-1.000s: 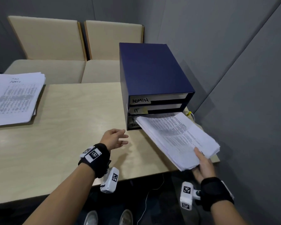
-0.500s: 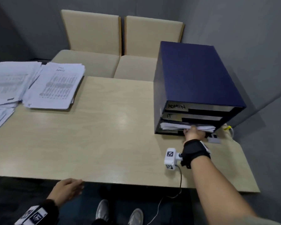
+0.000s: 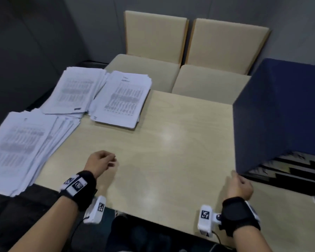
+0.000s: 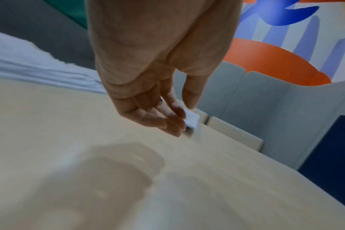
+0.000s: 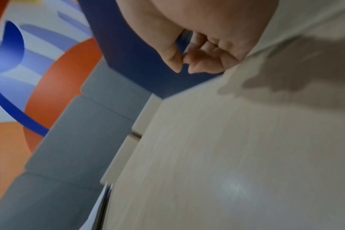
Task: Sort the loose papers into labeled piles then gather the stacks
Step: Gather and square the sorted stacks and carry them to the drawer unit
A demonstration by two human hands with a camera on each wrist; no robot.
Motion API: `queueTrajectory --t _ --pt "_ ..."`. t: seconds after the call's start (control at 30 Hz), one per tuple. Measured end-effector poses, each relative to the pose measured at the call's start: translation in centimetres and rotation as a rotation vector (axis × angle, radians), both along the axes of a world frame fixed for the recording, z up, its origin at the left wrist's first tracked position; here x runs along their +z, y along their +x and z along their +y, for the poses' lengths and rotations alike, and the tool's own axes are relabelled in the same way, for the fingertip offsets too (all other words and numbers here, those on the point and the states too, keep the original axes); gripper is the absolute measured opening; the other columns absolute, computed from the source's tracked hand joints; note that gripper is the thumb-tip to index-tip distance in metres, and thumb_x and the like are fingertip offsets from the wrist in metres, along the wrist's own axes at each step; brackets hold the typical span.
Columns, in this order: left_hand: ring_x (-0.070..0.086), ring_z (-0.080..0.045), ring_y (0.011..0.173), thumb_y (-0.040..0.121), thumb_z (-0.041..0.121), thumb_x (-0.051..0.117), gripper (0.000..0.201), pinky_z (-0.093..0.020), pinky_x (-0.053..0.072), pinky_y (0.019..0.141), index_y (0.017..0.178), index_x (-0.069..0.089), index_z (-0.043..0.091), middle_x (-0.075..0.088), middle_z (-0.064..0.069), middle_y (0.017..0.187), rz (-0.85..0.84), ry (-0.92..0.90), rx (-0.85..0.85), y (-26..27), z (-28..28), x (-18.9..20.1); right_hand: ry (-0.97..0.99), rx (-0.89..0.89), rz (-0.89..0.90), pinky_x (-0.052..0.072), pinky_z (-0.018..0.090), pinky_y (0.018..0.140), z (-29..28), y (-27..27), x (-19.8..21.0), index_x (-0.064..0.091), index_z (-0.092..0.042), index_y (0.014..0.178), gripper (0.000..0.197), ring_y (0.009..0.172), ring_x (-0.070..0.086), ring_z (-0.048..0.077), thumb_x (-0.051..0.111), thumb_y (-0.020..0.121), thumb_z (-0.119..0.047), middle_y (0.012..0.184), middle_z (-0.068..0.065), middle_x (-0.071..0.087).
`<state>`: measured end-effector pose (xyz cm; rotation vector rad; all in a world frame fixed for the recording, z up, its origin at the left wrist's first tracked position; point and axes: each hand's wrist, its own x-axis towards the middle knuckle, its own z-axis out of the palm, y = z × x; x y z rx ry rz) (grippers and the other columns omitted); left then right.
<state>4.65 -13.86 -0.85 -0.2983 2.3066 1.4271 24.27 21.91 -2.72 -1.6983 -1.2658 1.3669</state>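
Observation:
Three stacks of printed papers lie on the left of the table: a fanned one nearest me (image 3: 16,148), one at the back left (image 3: 76,91) and one beside it (image 3: 124,100). The dark blue drawer box (image 3: 280,110) stands on the right, its drawer fronts blurred. My left hand (image 3: 102,160) hovers over the table's near edge with its fingers loosely hanging (image 4: 184,116) and holds nothing. My right hand (image 3: 240,184) is by the box's near left corner. Its fingers are curled in with the thumb against the index (image 5: 184,66), and it holds nothing.
The light wooden table (image 3: 171,142) runs between the stacks and the box. Two beige chairs (image 3: 198,51) stand behind its far edge. Grey wall panels close in the back and right. My feet and a cable show below the near edge.
The stack my right hand held went into a lower drawer of the box, and that hand has drawn back to the box's corner. My left hand rose over the table. The view swung left.

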Motion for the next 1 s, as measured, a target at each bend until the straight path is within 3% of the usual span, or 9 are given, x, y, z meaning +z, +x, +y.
queueTrajectory --t 0.17,0.23,0.37,0.43,0.6,0.73,0.83,0.9,1.0 --pt "0.068 -0.028 0.082 0.091 0.015 0.065 0.011 -0.035 0.051 0.075 0.088 0.067 0.005 0.071 -0.014 0.087 0.173 -0.163 -0.072 -13.8 -2.2 0.3 -0.221 0.261 0.106 0.034 0.017 0.036 -6.8 -11.4 -2.4 0.051 -0.011 0.069 0.029 0.037 0.042 0.011 0.055 0.098 -0.008 0.048 0.001 0.049" --pt "0.065 -0.03 0.092 0.089 0.018 0.066 0.007 -0.039 0.049 0.084 0.091 0.066 0.011 0.068 -0.009 0.091 0.203 -0.222 -0.075 -18.3 -3.1 0.2 -0.237 0.376 0.057 0.04 0.019 0.041 -8.9 -16.1 -2.5 0.052 -0.011 0.066 0.032 0.043 0.047 0.013 0.056 0.097 -0.006 0.045 -0.003 0.052" --pt "0.061 -0.028 0.106 0.091 0.019 0.064 0.027 -0.036 0.046 0.091 0.114 0.061 0.007 0.065 -0.01 0.114 0.218 -0.255 -0.138 -24.7 -3.8 -0.1 -0.228 0.597 -0.058 0.055 0.045 0.083 -11.8 -24.5 -2.4 0.062 -0.012 0.063 0.029 0.072 0.06 0.027 0.063 0.092 -0.013 0.066 0.009 0.065" --pt "0.058 -0.027 0.114 0.091 0.022 0.065 0.038 -0.036 0.044 0.096 0.125 0.056 0.007 0.06 -0.011 0.126 0.202 -0.27 -0.191 -27.3 -3.7 -0.6 -0.219 0.662 -0.098 0.054 0.048 0.093 -12.7 -28.1 -2.0 0.065 -0.015 0.068 0.025 0.079 0.065 0.028 0.064 0.092 -0.021 0.074 0.007 0.069" --pt "0.045 -0.029 0.133 0.091 0.024 0.065 0.063 -0.041 0.038 0.108 0.145 0.037 0.007 0.042 -0.012 0.148 0.167 -0.267 -0.275 -32.0 -2.3 -1.1 -0.221 0.689 -0.145 0.053 0.041 0.089 -13.5 -35.1 -1.8 0.063 -0.017 0.093 0.022 0.083 0.065 0.022 0.065 0.091 -0.04 0.091 0.005 0.07" --pt "0.043 -0.031 0.135 0.09 0.027 0.067 0.073 -0.044 0.037 0.111 0.149 0.028 0.008 0.041 -0.012 0.15 0.117 -0.226 -0.254 -35.2 -1.0 -1.7 -0.257 0.701 -0.134 0.047 0.043 0.104 -13.3 -39.5 -1.0 0.051 -0.012 0.133 0.056 0.114 0.06 0.024 0.068 0.088 -0.041 0.127 0.006 0.061" --pt "0.042 -0.033 0.135 0.087 0.031 0.069 0.079 -0.045 0.037 0.112 0.149 0.027 0.006 0.04 -0.013 0.151 0.069 -0.231 -0.269 -36.8 -0.1 -2.3 -0.277 0.713 -0.108 0.039 0.043 0.113 -13.0 -42.4 -0.1 0.037 -0.011 0.147 0.07 0.131 0.049 0.025 0.069 0.09 -0.037 0.144 0.006 0.048" --pt "0.045 -0.033 0.132 0.083 0.033 0.073 0.078 -0.047 0.04 0.109 0.144 0.034 0.003 0.045 -0.014 0.145 0.094 -0.283 -0.279 -37.7 0.4 -3.0 -0.301 0.726 -0.081 0.035 0.04 0.114 -12.8 -44.2 0.1 0.033 -0.01 0.15 0.074 0.134 0.044 0.023 0.069 0.091 -0.037 0.148 0.004 0.043" --pt "0.054 -0.033 0.118 0.079 0.037 0.073 0.071 -0.048 0.048 0.098 0.133 0.045 0.003 0.054 -0.015 0.131 0.094 -0.318 -0.271 -38.2 0.8 -3.7 -0.298 0.745 -0.094 0.036 0.031 0.098 -12.9 -46.3 0.5 0.039 -0.006 0.145 0.063 0.12 0.047 0.02 0.067 0.094 -0.031 0.132 0.002 0.048"
